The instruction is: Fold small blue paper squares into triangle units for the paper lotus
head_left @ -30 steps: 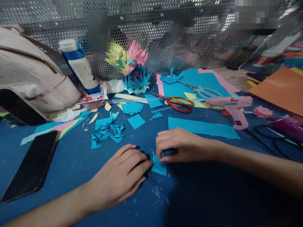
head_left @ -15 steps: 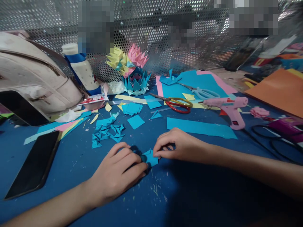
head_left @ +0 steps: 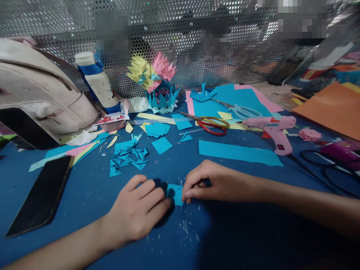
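A small piece of blue paper point(head_left: 176, 194) with a fold at its left side lies on the blue table between my hands. My left hand point(head_left: 142, 206) has curled fingers at the paper's left edge. From the right, my right hand point(head_left: 201, 182) pinches the paper's right edge between thumb and fingertips. Behind my left hand lie several folded blue paper pieces point(head_left: 128, 154). A flat blue square point(head_left: 162, 145) and a long blue strip point(head_left: 239, 153) are farther back.
Red-and-yellow scissors point(head_left: 212, 125), a pink glue gun point(head_left: 278, 135) and a paper flower model point(head_left: 161, 95) stand or lie behind. At the left are a black phone point(head_left: 41, 197), a bottle point(head_left: 98, 82) and a white bag point(head_left: 42, 88).
The paper now looks flatter, and more of it shows between my hands. Both hands have moved slightly toward me, my left fingers curling in more.
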### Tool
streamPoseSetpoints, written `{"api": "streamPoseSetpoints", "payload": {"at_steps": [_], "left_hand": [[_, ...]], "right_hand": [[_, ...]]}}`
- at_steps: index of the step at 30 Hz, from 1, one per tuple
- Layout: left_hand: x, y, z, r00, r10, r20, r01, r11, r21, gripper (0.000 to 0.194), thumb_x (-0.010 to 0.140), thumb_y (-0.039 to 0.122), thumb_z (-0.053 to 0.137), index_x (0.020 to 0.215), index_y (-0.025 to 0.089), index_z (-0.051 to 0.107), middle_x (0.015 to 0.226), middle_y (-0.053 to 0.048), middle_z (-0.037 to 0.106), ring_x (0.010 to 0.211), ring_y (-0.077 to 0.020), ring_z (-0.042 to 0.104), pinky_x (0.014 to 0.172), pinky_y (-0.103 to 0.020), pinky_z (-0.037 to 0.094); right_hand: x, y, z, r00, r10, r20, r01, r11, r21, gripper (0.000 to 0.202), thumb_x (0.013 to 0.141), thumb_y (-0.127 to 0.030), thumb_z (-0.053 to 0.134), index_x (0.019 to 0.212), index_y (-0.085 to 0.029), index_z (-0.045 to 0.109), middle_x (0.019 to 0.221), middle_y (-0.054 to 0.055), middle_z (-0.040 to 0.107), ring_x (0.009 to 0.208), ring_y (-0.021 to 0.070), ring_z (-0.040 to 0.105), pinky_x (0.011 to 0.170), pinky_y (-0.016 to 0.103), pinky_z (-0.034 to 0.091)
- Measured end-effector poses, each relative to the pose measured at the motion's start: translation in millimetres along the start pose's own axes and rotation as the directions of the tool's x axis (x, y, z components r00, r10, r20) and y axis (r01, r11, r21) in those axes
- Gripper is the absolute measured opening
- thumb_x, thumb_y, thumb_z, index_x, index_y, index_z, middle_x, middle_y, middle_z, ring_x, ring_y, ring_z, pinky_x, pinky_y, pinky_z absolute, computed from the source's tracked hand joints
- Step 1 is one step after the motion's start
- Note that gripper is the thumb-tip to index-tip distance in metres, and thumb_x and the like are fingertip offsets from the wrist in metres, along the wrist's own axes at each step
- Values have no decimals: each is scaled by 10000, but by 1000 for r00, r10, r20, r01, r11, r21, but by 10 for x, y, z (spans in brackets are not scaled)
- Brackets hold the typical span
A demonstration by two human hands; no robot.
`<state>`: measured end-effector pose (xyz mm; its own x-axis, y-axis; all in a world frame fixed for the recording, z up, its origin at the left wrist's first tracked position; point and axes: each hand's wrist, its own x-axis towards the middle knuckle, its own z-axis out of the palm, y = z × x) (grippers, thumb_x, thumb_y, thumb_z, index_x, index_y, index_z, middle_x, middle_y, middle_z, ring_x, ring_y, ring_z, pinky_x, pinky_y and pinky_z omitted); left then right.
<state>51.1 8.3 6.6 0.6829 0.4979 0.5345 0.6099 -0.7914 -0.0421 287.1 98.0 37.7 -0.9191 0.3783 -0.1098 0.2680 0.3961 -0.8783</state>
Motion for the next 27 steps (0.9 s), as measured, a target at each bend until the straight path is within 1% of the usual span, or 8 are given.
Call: {"api": "streamPoseSetpoints", "payload": {"at_steps": [3, 5, 7, 9, 12, 17, 23, 27], "left_hand": [[12, 2, -6, 1000, 15, 0, -15, 1000, 11, 283, 1021, 119, 435, 916, 141, 696, 688, -24, 615, 679, -183, 411, 718, -361, 317], [16, 4, -4, 1000, 26, -5, -25, 999, 24, 283, 1020, 113, 431, 920, 134, 695, 709, -30, 631, 691, -185, 423, 730, -362, 324], [14, 6, -1, 1000, 30, -5, -30, 999, 41, 269, 1015, 111, 443, 926, 136, 695, 721, -30, 639, 702, -186, 432, 745, -363, 330], [10, 5, 2, 1000, 24, -3, -24, 998, 55, 267, 1014, 113, 447, 924, 143, 697, 726, -29, 645, 702, -188, 433, 748, -363, 331], [7, -4, 0, 1000, 12, -3, -11, 998, 62, 291, 1021, 119, 428, 915, 156, 697, 733, -30, 654, 693, -189, 432, 747, -364, 332], [21, -22, -13, 1000, 2, -1, -2, 999, 53, 313, 1030, 122, 404, 933, 161, 699, 751, -29, 661, 702, -188, 454, 774, -369, 346], [21, -30, -10, 1000, -11, 20, 10, 999, 40, 298, 1031, 120, 407, 976, 164, 697, 778, -22, 666, 721, -184, 470, 820, -370, 347], [25, -28, 6, 999, 10, 42, -10, 1000, -5, 301, 1042, 131, 396, 1038, 172, 694, 785, -16, 672, 713, -178, 472, 857, -367, 341]], "right_hand": [[12, 21, -11, 999, -33, -11, 33, 999, -25, 266, 960, -288, 556, 882, -127, 752, 778, 35, 733, 663, 89, 626, 593, 181, 418], [25, 58, -23, 995, -75, -72, 67, 992, -105, 255, 962, -295, 562, 880, -137, 745, 772, 27, 715, 679, 94, 612, 601, 191, 411], [38, 109, -33, 982, -126, -143, 94, 973, -210, 209, 962, -266, 563, 915, -159, 736, 843, 26, 711, 768, 108, 614, 667, 204, 424], [48, 163, -38, 972, -156, -175, 102, 953, -286, 160, 957, -230, 569, 957, -183, 723, 928, 24, 703, 875, 123, 610, 756, 221, 432], [54, 224, -35, 975, -171, -141, 113, 931, -346, 116, 942, -201, 595, 977, -197, 705, 960, 20, 688, 938, 137, 593, 821, 244, 426], [51, 241, -22, 969, -233, -81, 182, 897, -403, 66, 928, -198, 627, 929, -179, 690, 933, 31, 667, 915, 144, 563, 802, 253, 420], [45, 225, -15, 964, -261, -50, 219, 887, -407, 59, 913, -224, 662, 898, -173, 688, 903, 33, 656, 884, 140, 543, 774, 251, 410], [46, 229, 10, 959, -280, -44, 243, 893, -379, 43, 907, -207, 671, 889, -173, 691, 876, 25, 661, 861, 134, 538, 756, 242, 401]]}}
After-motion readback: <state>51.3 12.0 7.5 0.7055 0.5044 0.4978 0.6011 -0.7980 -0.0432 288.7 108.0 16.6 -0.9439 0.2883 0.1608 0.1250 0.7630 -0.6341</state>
